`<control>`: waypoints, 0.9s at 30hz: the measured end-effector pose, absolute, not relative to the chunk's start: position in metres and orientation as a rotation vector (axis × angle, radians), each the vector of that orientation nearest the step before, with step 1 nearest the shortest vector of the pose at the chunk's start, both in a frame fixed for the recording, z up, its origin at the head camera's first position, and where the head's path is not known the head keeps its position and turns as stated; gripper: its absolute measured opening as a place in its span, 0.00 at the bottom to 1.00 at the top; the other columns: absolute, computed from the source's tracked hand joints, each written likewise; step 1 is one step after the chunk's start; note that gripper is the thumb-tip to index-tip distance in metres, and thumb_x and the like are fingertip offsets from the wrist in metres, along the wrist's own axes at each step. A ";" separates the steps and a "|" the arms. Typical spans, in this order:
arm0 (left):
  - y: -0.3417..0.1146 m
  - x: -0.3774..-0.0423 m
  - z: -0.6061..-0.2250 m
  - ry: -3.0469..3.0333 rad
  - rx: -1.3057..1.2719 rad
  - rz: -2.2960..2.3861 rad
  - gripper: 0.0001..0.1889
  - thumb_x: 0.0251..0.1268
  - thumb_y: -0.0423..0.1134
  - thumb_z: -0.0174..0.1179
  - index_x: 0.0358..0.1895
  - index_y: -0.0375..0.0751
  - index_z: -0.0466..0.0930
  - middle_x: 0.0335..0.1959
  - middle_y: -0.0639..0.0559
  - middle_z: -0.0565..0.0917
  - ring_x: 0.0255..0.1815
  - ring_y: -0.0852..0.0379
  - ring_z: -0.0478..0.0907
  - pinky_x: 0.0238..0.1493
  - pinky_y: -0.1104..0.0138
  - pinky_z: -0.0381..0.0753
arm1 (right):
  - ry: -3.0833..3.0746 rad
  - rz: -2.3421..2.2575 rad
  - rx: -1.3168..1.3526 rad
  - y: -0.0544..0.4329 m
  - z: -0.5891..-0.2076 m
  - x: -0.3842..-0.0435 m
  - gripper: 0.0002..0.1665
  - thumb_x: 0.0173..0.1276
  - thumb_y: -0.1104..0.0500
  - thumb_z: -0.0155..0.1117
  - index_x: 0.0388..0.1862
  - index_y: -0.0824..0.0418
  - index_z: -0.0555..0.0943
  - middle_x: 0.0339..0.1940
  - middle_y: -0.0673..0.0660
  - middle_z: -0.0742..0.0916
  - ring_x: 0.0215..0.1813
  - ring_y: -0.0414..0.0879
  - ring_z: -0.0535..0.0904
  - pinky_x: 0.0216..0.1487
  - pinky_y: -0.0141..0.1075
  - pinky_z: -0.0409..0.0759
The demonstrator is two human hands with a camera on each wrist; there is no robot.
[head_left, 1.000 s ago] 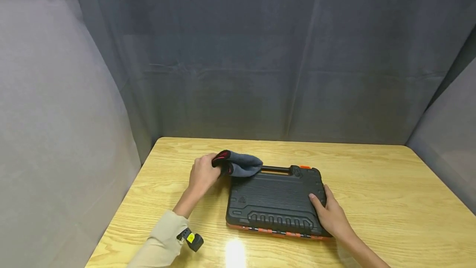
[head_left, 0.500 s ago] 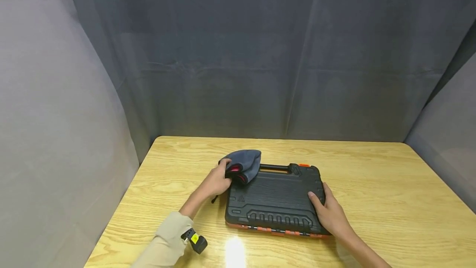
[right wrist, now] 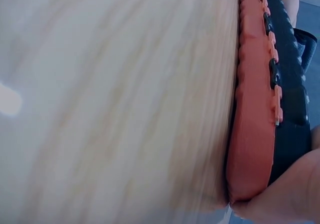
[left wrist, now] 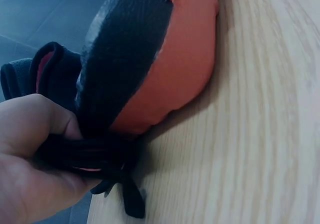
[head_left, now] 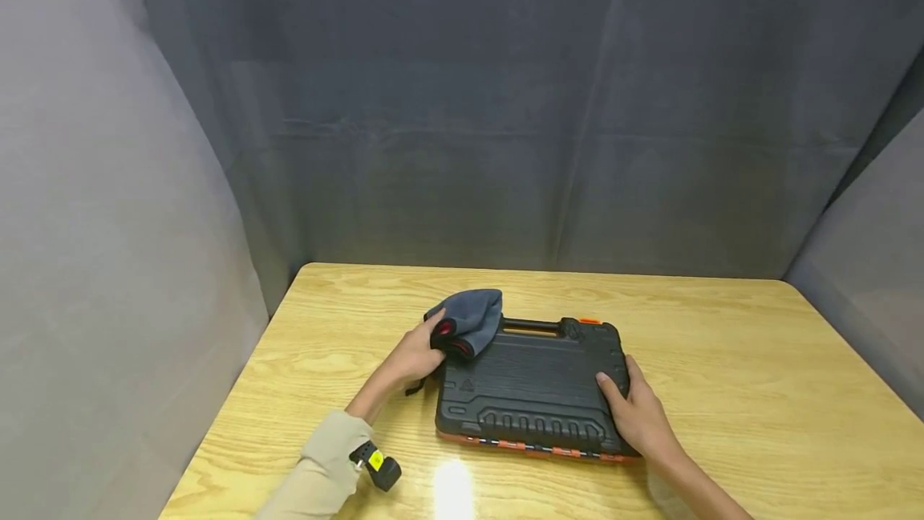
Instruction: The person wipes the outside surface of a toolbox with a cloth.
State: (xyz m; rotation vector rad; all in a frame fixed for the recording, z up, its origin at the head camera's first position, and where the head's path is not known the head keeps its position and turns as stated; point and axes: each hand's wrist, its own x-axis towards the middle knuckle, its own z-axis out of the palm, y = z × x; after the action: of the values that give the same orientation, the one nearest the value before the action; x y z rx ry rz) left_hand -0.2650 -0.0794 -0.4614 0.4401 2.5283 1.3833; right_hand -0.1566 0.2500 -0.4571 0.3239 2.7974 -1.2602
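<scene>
A black hard plastic tool case (head_left: pixel 530 379) with an orange lower half lies flat on the table, its carrying handle (head_left: pixel 530 325) on the far side. My left hand (head_left: pixel 413 357) holds a folded blue-grey cloth (head_left: pixel 476 315), black-edged with a red inner side, over the case's far left corner. In the left wrist view, thumb and fingers pinch the bunched cloth (left wrist: pixel 82 151), and a black loop hangs from it beside the orange side of the case (left wrist: pixel 175 69). My right hand (head_left: pixel 638 420) grips the case's right edge, thumb on the lid; its other fingers are partly hidden.
The wooden table (head_left: pixel 758 392) extends on both sides of the case. Behind it hangs a dark grey curtain (head_left: pixel 447 143), with a pale curtain (head_left: pixel 123 223) on the left. A black wrist camera (head_left: pixel 382 472) is strapped over the left sleeve (head_left: pixel 328 456).
My left hand has come nearer and turned the cloth, whose folded end now faces the near side, over the case's corner. The right hand has kept its hold on the case.
</scene>
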 end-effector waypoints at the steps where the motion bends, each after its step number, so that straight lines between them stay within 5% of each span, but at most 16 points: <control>1: -0.079 -0.265 -0.462 2.525 0.443 1.388 0.44 0.56 0.21 0.53 0.79 0.36 0.51 0.71 0.30 0.66 0.73 0.41 0.60 0.67 0.52 0.63 | 2.797 -1.260 0.321 0.251 -0.457 -0.157 0.48 0.82 0.46 0.45 0.78 0.77 0.36 0.75 0.81 0.52 0.75 0.74 0.48 0.73 0.61 0.50; 5: -0.079 -0.263 -0.462 2.513 0.451 1.384 0.44 0.56 0.20 0.53 0.79 0.35 0.51 0.70 0.30 0.67 0.71 0.42 0.63 0.63 0.54 0.66 | 2.777 -1.275 0.318 0.252 -0.456 -0.157 0.48 0.82 0.46 0.45 0.78 0.77 0.35 0.75 0.81 0.51 0.75 0.74 0.48 0.73 0.62 0.50; 13: -0.083 -0.258 -0.465 2.491 0.464 1.407 0.42 0.54 0.21 0.54 0.78 0.35 0.56 0.71 0.31 0.67 0.73 0.38 0.60 0.70 0.48 0.60 | 2.762 -1.299 0.315 0.252 -0.456 -0.158 0.48 0.83 0.46 0.45 0.78 0.76 0.34 0.76 0.80 0.49 0.76 0.73 0.46 0.73 0.62 0.48; 27: -0.093 -0.247 -0.464 2.528 0.539 1.308 0.40 0.54 0.22 0.54 0.76 0.33 0.60 0.68 0.32 0.71 0.66 0.42 0.69 0.61 0.51 0.69 | 2.748 -1.337 0.317 0.248 -0.455 -0.161 0.48 0.83 0.48 0.45 0.78 0.76 0.34 0.76 0.80 0.49 0.76 0.73 0.45 0.73 0.62 0.48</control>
State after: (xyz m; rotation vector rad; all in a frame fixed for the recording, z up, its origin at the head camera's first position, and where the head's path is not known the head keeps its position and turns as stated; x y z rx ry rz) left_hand -0.2473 -0.0932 -0.4638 0.5392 2.5280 1.3080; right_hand -0.1605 0.2484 -0.4554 0.3174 2.7475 -1.3368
